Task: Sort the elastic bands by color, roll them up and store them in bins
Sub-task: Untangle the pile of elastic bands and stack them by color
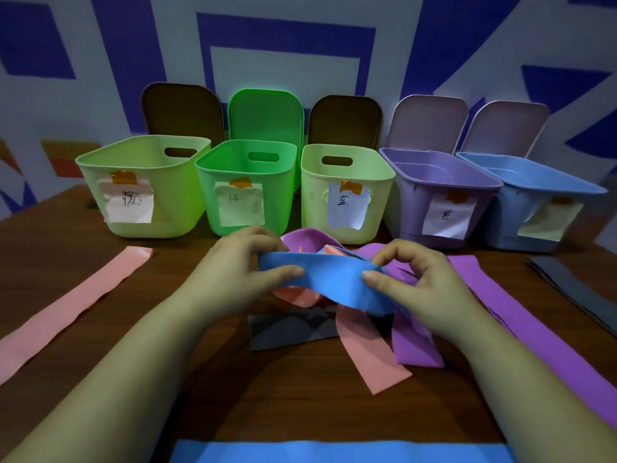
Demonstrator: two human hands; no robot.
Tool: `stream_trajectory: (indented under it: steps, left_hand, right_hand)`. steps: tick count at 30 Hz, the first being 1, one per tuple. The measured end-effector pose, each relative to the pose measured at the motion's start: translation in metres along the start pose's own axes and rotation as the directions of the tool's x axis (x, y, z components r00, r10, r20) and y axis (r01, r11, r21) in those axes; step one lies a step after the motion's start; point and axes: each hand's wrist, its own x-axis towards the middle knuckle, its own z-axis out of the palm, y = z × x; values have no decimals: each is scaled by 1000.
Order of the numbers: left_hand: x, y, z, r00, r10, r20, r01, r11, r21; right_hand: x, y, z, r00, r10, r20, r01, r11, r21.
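Observation:
A blue elastic band (334,279) is stretched between both hands above a tangled pile at the table's centre. My left hand (240,269) pinches its left end and my right hand (410,279) pinches its right part, thumbs on top. Under it lie pink bands (367,349), purple bands (417,345) and a dark grey band (287,329). Behind stand five labelled open bins: pale yellow-green (140,182), bright green (243,185), pale yellow-green (347,188), purple (434,192) and blue (534,198).
A long pink band (66,309) lies flat on the left of the brown table (300,412). A long purple band (534,322) and a dark grey band (574,289) lie on the right. Another blue band (334,452) lies at the near edge. Lids lean behind the bins.

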Motion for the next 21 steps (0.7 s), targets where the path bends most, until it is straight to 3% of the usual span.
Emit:
stream_trajectory:
  steps: [1,3,5,8,14,17,21]
  left_hand:
    - [0,3,-1,998,-51,23,54,984,-168]
    - [-1,11,-2,989,-127,73,146,849,-507]
    - [-1,17,0,984,-163,66,166,733,-660]
    - [-2,24,5,983,-164,82,167,620,-767]
    - [1,28,7,967,-251,47,143,384,-912]
    - [5,21,5,934,-356,24,157,351,-923]
    - [9,10,6,871,-488,60,220,277,-936]
  right_hand:
    - [0,0,-1,1000,16,-1,-16,1000,23]
    - [0,0,-2,999,36,7,-37,999,10]
    - [0,2,-1,997,61,48,-54,990,-134]
    - [2,7,3,985,100,141,-34,913,-408]
    - [11,-5,3,989,47,139,34,849,-528]
    - [30,-19,-2,989,33,143,35,894,-447]
    - [66,-33,-4,948,177,265,-129,973,-189]
